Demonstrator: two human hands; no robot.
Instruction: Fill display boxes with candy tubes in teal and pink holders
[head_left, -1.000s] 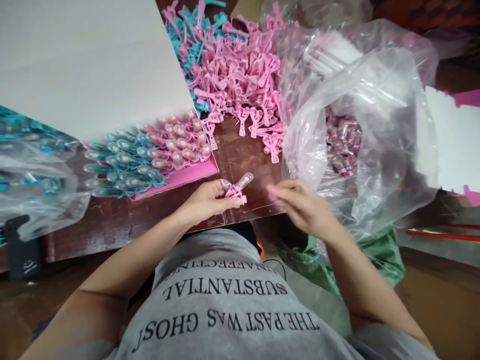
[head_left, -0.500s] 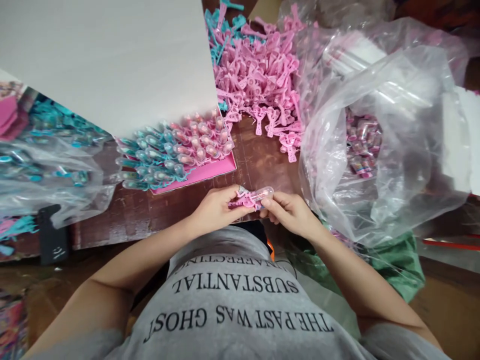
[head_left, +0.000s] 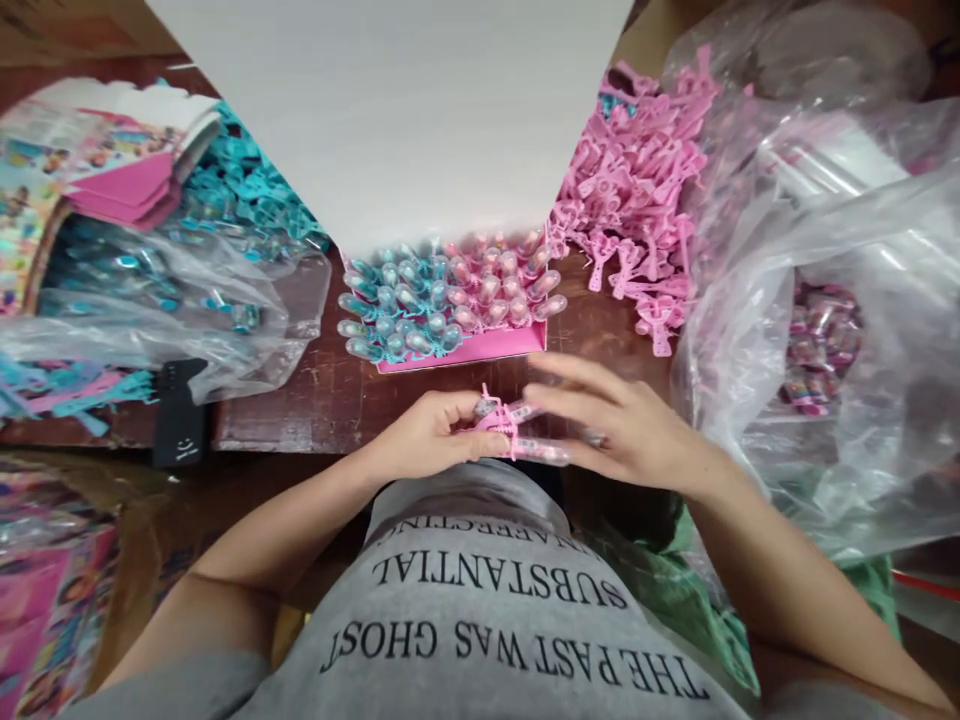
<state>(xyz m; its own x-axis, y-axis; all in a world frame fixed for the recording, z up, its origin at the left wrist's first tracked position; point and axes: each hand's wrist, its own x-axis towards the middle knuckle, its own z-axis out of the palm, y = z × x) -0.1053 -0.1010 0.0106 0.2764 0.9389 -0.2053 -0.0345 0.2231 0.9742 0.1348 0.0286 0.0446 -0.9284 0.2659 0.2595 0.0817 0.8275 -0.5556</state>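
My left hand [head_left: 431,435] pinches a pink plastic piece [head_left: 495,415] in front of my shirt. Two clear capsules [head_left: 541,452] stick out of that piece toward the right. Just beside their tips is my right hand [head_left: 630,425], its fingers spread and a little blurred; whether a fingertip touches a capsule I cannot tell. Beyond my hands stands a pink display box [head_left: 495,345] with a tall white back panel [head_left: 405,120]. Rows of blue capsule pieces [head_left: 405,300] fill its left half, and pink capsule pieces [head_left: 499,285] fill the right.
Pink plastic pieces [head_left: 637,190] lie heaped at the back right. A clear bag [head_left: 739,350] at the right holds small pink capsules [head_left: 821,345]. On the left are a bag of blue capsules [head_left: 255,280], blue plastic pieces [head_left: 244,170], printed cardboard [head_left: 97,130] and a black object [head_left: 180,415].
My right hand has let go of the capsule piece and spread its fingers, moving right. The left hand keeps its hold. The view has shifted, so the box appears further right.
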